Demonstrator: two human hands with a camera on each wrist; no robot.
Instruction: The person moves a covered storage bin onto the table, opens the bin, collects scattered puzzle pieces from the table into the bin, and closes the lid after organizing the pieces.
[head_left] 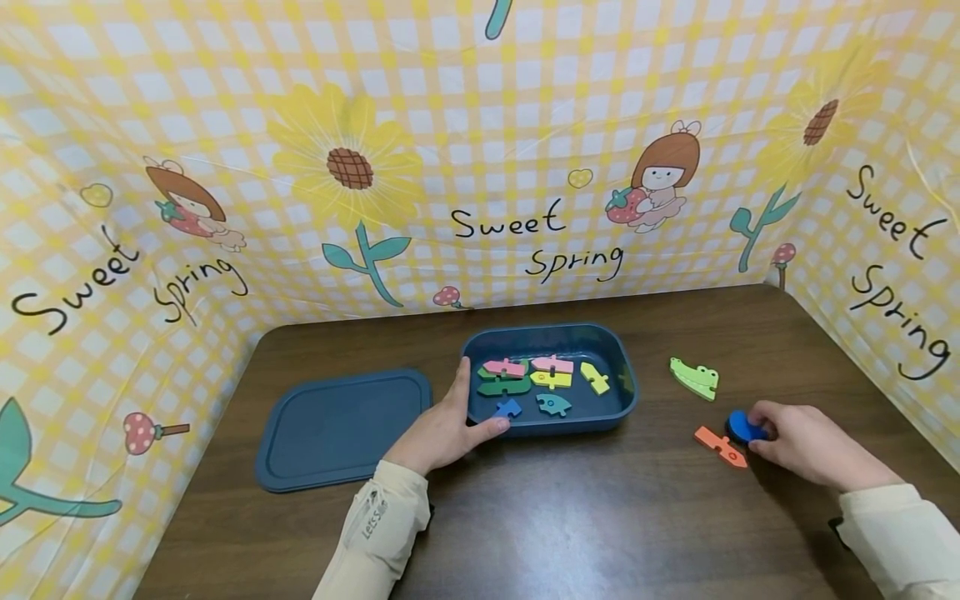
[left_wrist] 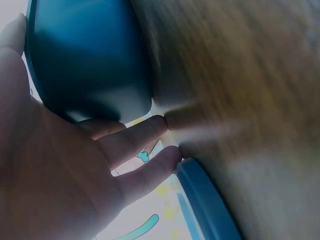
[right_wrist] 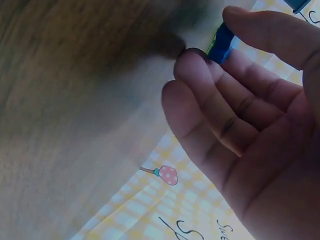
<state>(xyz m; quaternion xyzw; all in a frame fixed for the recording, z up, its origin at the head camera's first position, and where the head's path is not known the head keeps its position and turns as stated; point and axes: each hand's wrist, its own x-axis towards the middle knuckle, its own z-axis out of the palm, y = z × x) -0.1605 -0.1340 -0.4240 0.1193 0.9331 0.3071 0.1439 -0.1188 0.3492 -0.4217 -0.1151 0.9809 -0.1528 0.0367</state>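
My left hand (head_left: 437, 427) rests against the left end of a dark blue box (head_left: 630, 392), with the thumb across its front corner and the fingers spread along its side. Inside lie several puzzle pieces: pink and yellow pointed ones, green ones (head_left: 504, 387), a teal fish-shaped piece (head_left: 553, 405) and a small blue piece (head_left: 507, 408). On the right, my right hand (head_left: 810, 442) pinches a rounded blue piece (head_left: 744, 427) between thumb and fingers, low over the table. Right beside it lies an orange pointed piece (head_left: 720, 447). Farther back is a light green crocodile-shaped piece (head_left: 693, 379).
A flat dark blue lid (head_left: 345, 429) lies left of the box, close to the left hand. All of it is on a dark brown wooden table (head_left: 585, 517). Yellow checked cloth (head_left: 510, 125) with printed flowers hangs around the back and sides.
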